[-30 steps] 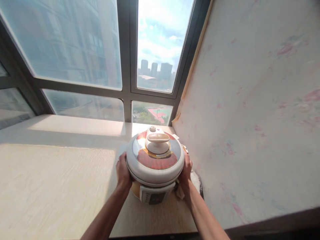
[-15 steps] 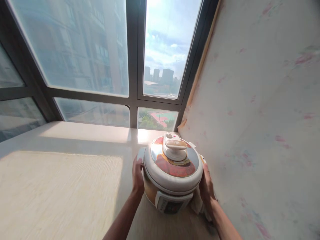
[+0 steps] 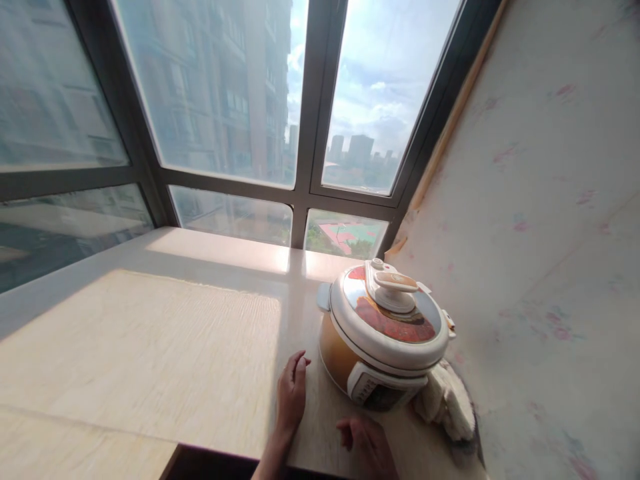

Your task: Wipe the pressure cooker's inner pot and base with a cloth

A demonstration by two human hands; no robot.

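An electric pressure cooker (image 3: pixel 385 353) with a white rim, a golden-brown body and a picture of food on its lid stands on the pale ledge beside the papered wall. Its control panel faces down toward me. My left hand (image 3: pixel 293 393) is just left of the cooker, apart from it, with its fingers loosely extended and nothing in them. In front of the panel, my right hand (image 3: pixel 367 443) is low in the view, its fingers loosely bent and somewhat blurred. It touches nothing that I can make out.
A crumpled whitish cloth (image 3: pixel 447 403) lies against the cooker's lower right side, by the wall (image 3: pixel 550 267). Dark-framed windows (image 3: pixel 300 193) rise behind the ledge (image 3: pixel 165 347). A dark opening or edge (image 3: pixel 205 463) shows at the ledge's front.
Both hands have let go of the cooker's sides and drawn back toward me. The camera has turned left, so the cooker and windows appear farther right. More of the cloth shows.
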